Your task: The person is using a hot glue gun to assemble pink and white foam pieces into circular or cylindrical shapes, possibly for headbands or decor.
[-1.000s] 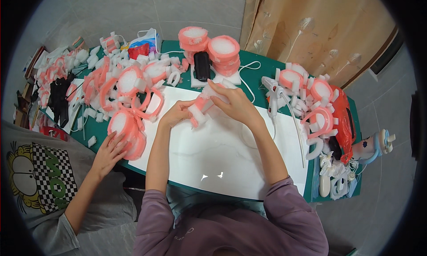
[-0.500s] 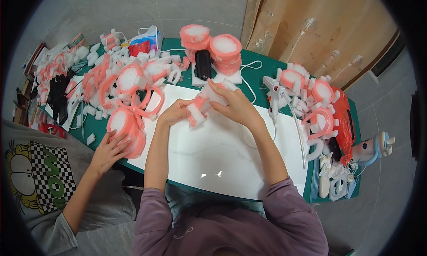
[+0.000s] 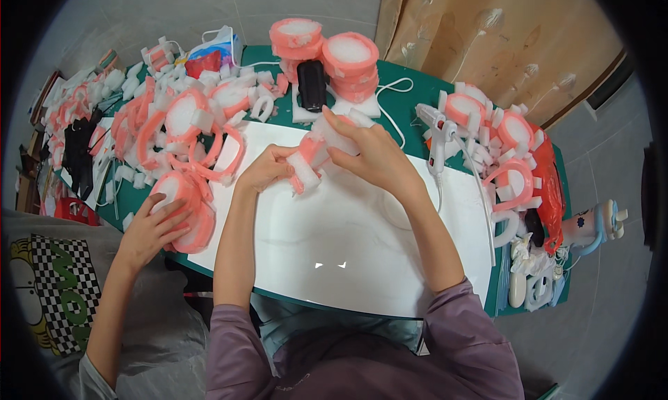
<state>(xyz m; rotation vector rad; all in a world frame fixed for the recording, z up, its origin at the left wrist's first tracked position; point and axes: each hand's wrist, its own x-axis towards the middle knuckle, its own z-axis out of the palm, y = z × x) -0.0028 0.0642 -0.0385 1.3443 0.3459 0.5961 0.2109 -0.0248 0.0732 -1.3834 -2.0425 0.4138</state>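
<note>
Above the white board [image 3: 334, 240], both my hands are on a pink-and-white foam piece [image 3: 304, 172] with a white block at its near end. My left hand [image 3: 266, 168] is closed, its thumb and fingers pinching the left edge of the foam. From the right, my right hand [image 3: 376, 156] grips the whiter far part, thumb below and index finger stretched along the top. Its fingers partly cover the foam. Just beyond them, a black oblong object [image 3: 312, 85] leans against stacked round pink-and-white foam pieces [image 3: 350, 59].
At left, a co-worker's hand [image 3: 154, 226] rests on a round foam piece [image 3: 191, 216]. Foam rings and offcuts [image 3: 182, 118] pile up behind it. A white glue gun [image 3: 437, 132] with a cord stands right, near more foam rings [image 3: 515, 184], a red bag [image 3: 551, 191] and a bottle [image 3: 588, 227].
The whole view has shifted slightly. My hands keep hold of the foam piece with nearly the same grip. The co-worker's hand stays on the round foam.
</note>
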